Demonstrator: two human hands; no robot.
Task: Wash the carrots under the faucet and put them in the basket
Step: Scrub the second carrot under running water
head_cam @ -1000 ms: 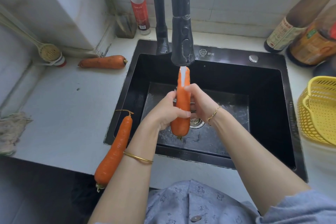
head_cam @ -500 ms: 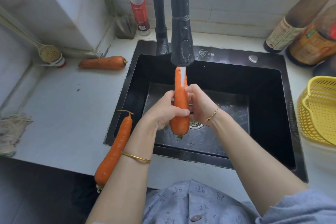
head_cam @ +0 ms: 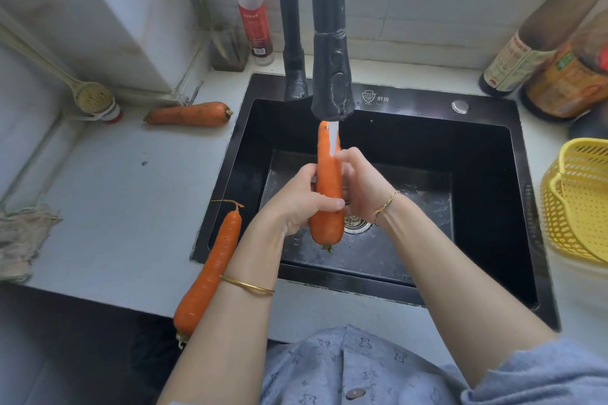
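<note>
Held carrot (head_cam: 327, 174): upright over the sink (head_cam: 411, 99), thin tip up, stem end down above the drain (head_cam: 353, 223); surface wet and bright.
Faucet (head_cam: 332, 76): black pull-down head directly above the carrot tip; running.
Water (head_cam: 334, 138): a narrow white stream that lands on the upper right side of the held carrot.
Left hand (head_cam: 296, 204): fingers curled round the carrot's middle, thumb laid across the front; it carries the weight.
Right hand (head_cam: 362, 187): wrapped on the carrot's right side just under the stream, fingers bent against it as if to rub.
Front carrot (head_cam: 214, 266): lies on the bench (head_cam: 115, 207) at the sink's left front corner, partly behind the left forearm, its stem end past the bench edge; appears unwashed.
Back carrot (head_cam: 189, 113): lies on the bench left of the sink's rear corner; dull and dusty.
Basket (head_cam: 579, 204): yellow, perforated, on the bench well to the right of the sink; no carrot shows in the part in view.
Cloth (head_cam: 19, 240): crumpled at the bench's far left edge.
Bottles (head_cam: 516, 56): grouped at the right rear corner.
Progress: early. One carrot is under wash; judged none delivered.
Remaining: finish the rinse, carry this carrot right to the basket, then wash and place the other two.
</note>
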